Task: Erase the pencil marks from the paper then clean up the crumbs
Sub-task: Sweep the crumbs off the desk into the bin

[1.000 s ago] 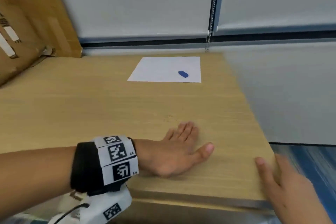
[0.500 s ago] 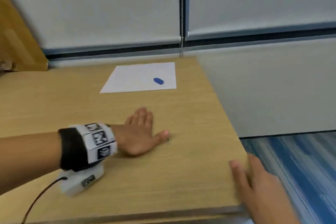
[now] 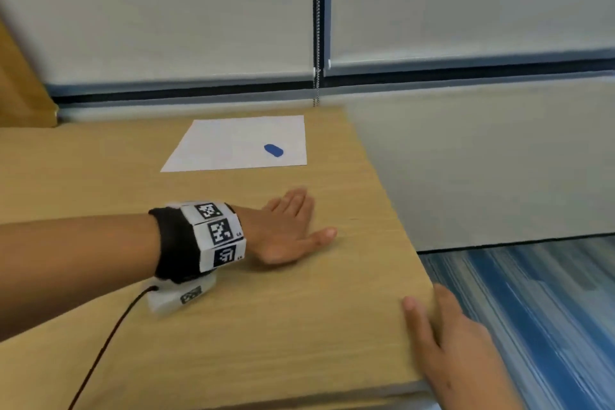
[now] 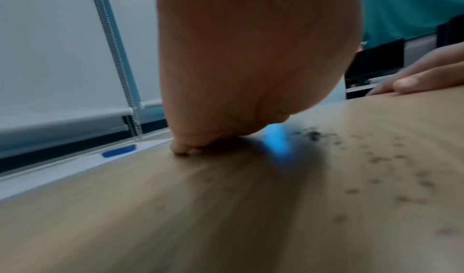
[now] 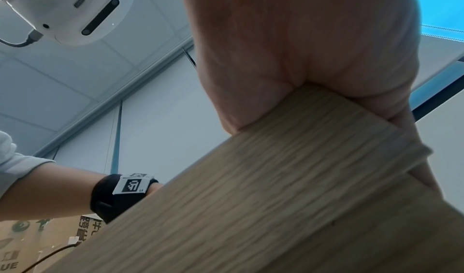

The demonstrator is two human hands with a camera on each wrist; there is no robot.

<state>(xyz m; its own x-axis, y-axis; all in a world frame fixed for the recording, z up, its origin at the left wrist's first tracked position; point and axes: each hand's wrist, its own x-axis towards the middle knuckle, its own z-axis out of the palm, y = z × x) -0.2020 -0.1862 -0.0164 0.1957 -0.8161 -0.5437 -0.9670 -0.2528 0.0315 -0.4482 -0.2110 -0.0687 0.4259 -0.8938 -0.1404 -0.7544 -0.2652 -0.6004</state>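
Observation:
A white sheet of paper (image 3: 239, 143) lies at the back of the wooden table (image 3: 299, 326), with a blue eraser (image 3: 273, 150) on its right part. My left hand (image 3: 296, 226) lies flat on the table in front of the paper, fingers straight and thumb spread. In the left wrist view the edge of the left hand (image 4: 226, 79) presses the wood, and dark eraser crumbs (image 4: 376, 158) are scattered to its right. My right hand (image 3: 446, 336) sits at the table's right edge near the front corner, thumb on top, holding nothing.
The table (image 5: 251, 198) ends just right of the crumbs, with blue carpet (image 3: 532, 326) below. A low pale wall and window blinds with a bead chain (image 3: 317, 27) stand behind. A wooden board (image 3: 20, 83) leans at the far left. A cable (image 3: 109, 336) trails from my left wrist.
My left hand has slid over the table from near the front edge and rightward toward the right edge. My right hand has stayed at the table's right edge.

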